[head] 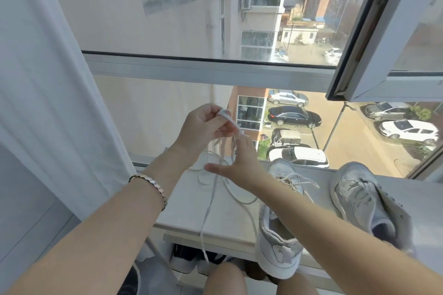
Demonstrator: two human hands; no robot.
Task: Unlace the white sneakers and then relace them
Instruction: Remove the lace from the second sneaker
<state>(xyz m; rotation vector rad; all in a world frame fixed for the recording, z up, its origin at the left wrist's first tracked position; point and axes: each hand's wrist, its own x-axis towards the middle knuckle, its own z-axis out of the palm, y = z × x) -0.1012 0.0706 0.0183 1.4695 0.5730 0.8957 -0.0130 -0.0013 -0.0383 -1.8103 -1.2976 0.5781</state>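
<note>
Resting on a white windowsill (pixel 184 219) beside a curtain (pixel 60 103), white sneakers (pixel 275 242), left hand (pixel 203 124) pinching lace (pixel 225 114), right hand (pixel 242 165) spread.

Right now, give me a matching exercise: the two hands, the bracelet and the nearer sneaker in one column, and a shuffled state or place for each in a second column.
Column one:
1 left hand
2 right hand
3 bracelet
4 nearer sneaker

Column two:
A heel overhangs the edge of the sill
B pinches the white lace
C on the left wrist
D open, fingers spread

Pairs: 1-B, 2-D, 3-C, 4-A.
</note>
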